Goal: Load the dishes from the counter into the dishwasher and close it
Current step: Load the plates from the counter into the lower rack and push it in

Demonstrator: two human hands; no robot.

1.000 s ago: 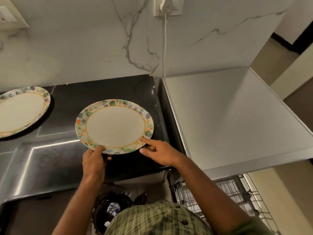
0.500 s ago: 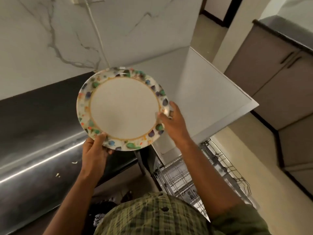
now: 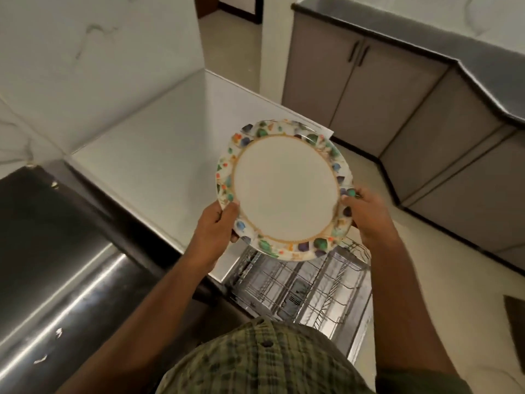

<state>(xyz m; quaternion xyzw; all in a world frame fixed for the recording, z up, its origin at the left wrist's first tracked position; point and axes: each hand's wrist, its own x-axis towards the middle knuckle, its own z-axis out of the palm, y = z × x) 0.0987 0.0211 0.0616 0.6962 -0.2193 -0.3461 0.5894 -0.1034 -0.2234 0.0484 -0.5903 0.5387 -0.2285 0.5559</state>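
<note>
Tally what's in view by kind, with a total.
Plates: 1, gripped at its rim
Hands: 2, left and right
Dishwasher racks: 1, pulled out below the plate
Counters: 1
Total: 5

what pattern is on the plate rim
Multicoloured leaf-like blotches on white around the plate, head view.

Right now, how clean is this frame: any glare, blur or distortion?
Head view: dim, warm light; bright glare streaks on the steel counter; wide-angle bending at the edges; plate fairly sharp, left hand and right hand slightly soft; dishwasher rack smeared.
</note>
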